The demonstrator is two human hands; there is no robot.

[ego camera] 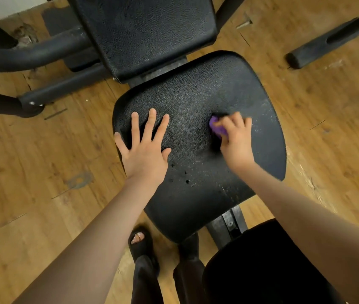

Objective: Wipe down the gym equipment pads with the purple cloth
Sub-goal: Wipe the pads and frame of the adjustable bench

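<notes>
head view: two hands on the black seat pad (pixel 196 102) at frame centre.
left hand (pixel 144 148) lies flat, grip released; right hand (pixel 236 139) grip grasping the bunched purple cloth (pixel 217 128), centre right of the pad.

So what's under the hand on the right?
A bunched purple cloth sits under the right hand, gripped in its fingers against the black seat pad. Only one purple edge peeks out; the hand covers the rest, and the pad beneath it.
</notes>
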